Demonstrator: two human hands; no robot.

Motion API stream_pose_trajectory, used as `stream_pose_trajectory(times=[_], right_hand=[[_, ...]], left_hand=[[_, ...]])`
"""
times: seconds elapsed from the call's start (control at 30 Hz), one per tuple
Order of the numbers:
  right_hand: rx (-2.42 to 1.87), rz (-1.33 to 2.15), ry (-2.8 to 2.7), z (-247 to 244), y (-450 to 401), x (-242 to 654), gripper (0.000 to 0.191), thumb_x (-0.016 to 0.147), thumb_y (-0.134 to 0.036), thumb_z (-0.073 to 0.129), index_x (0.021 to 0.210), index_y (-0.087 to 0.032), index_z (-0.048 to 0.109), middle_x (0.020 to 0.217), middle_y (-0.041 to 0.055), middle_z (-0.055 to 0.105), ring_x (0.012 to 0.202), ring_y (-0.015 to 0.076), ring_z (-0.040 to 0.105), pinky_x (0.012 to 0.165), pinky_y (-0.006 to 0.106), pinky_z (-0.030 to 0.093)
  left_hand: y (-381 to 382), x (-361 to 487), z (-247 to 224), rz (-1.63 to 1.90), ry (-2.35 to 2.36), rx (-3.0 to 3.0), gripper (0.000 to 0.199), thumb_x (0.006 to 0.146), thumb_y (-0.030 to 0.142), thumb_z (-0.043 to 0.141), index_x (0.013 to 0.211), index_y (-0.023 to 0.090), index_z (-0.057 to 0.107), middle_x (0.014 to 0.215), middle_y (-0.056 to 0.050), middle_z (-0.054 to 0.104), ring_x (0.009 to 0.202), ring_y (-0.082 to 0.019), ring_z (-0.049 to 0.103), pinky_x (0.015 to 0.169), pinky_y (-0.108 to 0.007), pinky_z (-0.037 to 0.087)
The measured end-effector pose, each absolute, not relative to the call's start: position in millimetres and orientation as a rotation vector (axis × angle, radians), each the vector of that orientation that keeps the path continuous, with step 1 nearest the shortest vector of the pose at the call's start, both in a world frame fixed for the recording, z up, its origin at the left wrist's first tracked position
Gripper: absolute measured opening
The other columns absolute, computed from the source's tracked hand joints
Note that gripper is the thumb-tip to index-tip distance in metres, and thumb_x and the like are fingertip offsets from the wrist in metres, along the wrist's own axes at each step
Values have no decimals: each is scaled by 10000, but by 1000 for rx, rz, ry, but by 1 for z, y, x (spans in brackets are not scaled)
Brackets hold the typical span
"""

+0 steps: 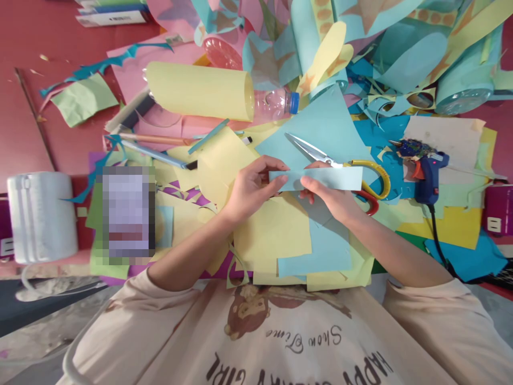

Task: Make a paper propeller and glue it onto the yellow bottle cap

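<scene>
A light blue paper strip (340, 179) is stretched level between my two hands. My left hand (256, 184) pinches its left end between thumb and fingers. Nearer the middle, my right hand (323, 187) grips the same strip with the thumb on top. Just behind the strip lie scissors (306, 147) with yellow and red handles, blades pointing up and left, on a light blue sheet (328, 117). Beneath my hands are pale yellow sheets (272, 230).
A bottle wrapped in yellow paper (200, 91) lies behind my left hand. At right sits a blue glue gun (428, 174) with its cord. A blurred phone-like device (128, 211) and a white case (42, 216) are at left. Paper-decorated bottles (465, 85) crowd the back.
</scene>
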State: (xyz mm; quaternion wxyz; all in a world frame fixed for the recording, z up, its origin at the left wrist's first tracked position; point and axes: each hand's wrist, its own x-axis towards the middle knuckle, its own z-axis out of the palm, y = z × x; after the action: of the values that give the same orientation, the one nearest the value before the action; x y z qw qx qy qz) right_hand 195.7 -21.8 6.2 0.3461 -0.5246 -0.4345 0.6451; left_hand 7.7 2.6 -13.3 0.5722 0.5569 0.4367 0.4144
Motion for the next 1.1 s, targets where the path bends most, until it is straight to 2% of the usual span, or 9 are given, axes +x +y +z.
stream_pose_trajectory(times=[0.13,0.3,0.57,0.73,0.87,1.1], right_hand=[[-1394,1654,-1171,8,-23,195,298,813,-481,663,789,-212,537,623,-27,588,563,108,522,511,250,379],[-1403,1623,-1127,7,-21,193,307,819,-462,660,715,-198,541,587,-30,571,545,96,522,525,242,397],[-1345,1671,-1040,7,-21,190,302,810,-435,676,683,-199,538,569,-37,575,506,82,513,531,237,432],[-1359,1634,-1076,3,-21,191,317,832,-468,651,704,-189,575,599,-21,608,488,75,499,486,230,404],[-1377,1620,-1060,3,-22,192,345,804,-499,680,706,-200,541,563,-34,596,452,71,471,449,229,372],[-1357,1596,-1063,3,-22,191,320,824,-462,674,698,-197,546,568,-35,607,453,62,484,456,214,398]], left_hand=[[1,6,-12,940,1016,1258,329,762,450,727,916,173,639,853,-27,647,577,-66,582,451,-156,484],[-2,5,-3,756,1005,1165,436,803,474,683,1120,177,645,735,-5,662,611,-120,679,572,-215,575],[-4,7,-1,785,1103,1206,390,793,425,706,1070,152,688,648,4,675,563,-111,685,527,-182,552],[-5,8,-1,817,1127,1220,331,800,380,707,1047,159,705,592,23,653,540,-107,685,496,-165,536],[-5,9,-1,832,1132,1222,314,803,364,708,1041,158,709,580,22,660,542,-104,687,497,-156,531],[-4,7,-2,821,1156,1208,329,788,375,719,1046,170,712,571,26,652,542,-116,689,490,-170,528]])
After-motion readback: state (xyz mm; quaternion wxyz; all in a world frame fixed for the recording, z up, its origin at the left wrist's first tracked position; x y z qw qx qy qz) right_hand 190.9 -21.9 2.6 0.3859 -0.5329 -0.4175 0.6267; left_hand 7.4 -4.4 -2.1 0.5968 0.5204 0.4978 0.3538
